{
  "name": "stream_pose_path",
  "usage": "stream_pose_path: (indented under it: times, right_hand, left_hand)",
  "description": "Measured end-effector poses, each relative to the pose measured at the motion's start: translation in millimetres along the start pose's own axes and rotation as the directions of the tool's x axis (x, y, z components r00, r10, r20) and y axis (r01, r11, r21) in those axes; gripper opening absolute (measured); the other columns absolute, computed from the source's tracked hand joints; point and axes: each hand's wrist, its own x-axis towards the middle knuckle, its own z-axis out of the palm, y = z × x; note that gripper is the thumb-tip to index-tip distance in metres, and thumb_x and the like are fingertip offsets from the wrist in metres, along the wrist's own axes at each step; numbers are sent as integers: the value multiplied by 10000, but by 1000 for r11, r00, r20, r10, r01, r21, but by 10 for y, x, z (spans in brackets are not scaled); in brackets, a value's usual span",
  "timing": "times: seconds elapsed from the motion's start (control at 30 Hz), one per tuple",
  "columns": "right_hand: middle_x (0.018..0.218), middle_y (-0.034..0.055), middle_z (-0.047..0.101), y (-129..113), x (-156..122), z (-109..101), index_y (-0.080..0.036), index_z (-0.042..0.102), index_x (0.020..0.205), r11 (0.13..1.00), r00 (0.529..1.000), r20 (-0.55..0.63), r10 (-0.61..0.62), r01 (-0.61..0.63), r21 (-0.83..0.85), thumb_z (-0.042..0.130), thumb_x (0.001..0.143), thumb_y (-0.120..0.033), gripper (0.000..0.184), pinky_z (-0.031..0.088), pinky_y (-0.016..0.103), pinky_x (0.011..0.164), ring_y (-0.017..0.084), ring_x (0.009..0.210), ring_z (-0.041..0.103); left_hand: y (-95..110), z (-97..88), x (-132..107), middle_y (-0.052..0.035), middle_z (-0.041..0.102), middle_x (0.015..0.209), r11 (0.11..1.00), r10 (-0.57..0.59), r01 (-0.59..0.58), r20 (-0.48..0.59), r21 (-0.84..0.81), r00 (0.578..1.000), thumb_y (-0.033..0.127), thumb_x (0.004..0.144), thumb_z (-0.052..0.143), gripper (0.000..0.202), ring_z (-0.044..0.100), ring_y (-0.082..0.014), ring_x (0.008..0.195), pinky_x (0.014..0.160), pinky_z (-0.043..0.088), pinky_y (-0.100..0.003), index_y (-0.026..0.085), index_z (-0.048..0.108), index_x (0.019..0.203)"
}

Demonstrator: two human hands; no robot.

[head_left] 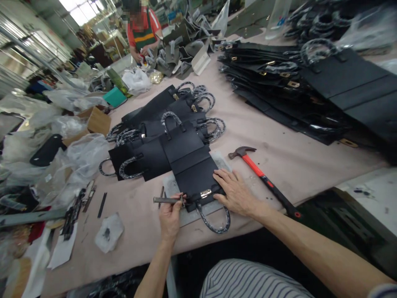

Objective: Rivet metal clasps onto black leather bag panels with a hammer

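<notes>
Lying near the front edge of the bench (136, 231), the black bag (194, 165) is best steadied by the spread right hand (235, 193) while a metal tool (163, 200) is pinched by the left hand (170, 219).

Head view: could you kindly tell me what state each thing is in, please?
Left hand: closed on a metal tool.
Right hand: open, resting on the black bag.
Black bag: opened out, lying flat.
Near handle: wrapped in clear plastic.
Hammer: lying on the table, unheld.
Other bags: piled.
</notes>
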Motion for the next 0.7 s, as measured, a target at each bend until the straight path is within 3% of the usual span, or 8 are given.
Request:
stream_pose_path:
  times: [0.13,0.3,0.43,0.6,0.7]
  right_hand:
    - [1573,166,455,100,-53,-9,-180,432,1512,990,998,-54,-35,42,136,552,968,-434,612,244,648,1214,338,1483,374]
    - [1453,159,562,279,-149,22,-196,590,1317,958,982,-188,-30,82,276,522,978,-270,354,373,571,1171,296,1388,493]
    - [1392,160,596,315,-164,50,-196,605,1273,932,965,-262,-12,106,346,571,938,-207,337,437,540,1135,296,1353,521]
    - [1482,190,510,318,-146,66,-188,622,1224,923,943,-328,52,80,377,646,875,-223,352,393,609,1154,356,1416,443]
    - [1457,170,531,338,-141,77,-208,632,1164,915,939,-340,53,91,393,669,856,-213,310,388,630,1147,358,1404,451]
  left_hand:
    - [154,106,26,-112,753,1131,993,105,-105,8,-53,994,401,903,767,259,767,-271,957,920,636,-443,166,704,991]
    - [267,590,102,-103,740,1162,979,185,-169,156,-111,970,280,898,768,143,730,-275,1075,1011,585,-462,179,730,992]
    - [236,889,120,-99,743,1146,983,185,-182,259,-33,948,228,895,740,107,708,-258,1100,1067,546,-466,183,739,992]
    - [151,983,126,-119,722,1198,995,94,-84,258,-49,962,213,889,716,102,719,-258,1076,1025,571,-447,165,719,979]
    - [130,986,130,-121,722,1186,994,78,-58,239,-89,968,222,884,721,103,728,-263,1059,1009,580,-450,160,712,966]
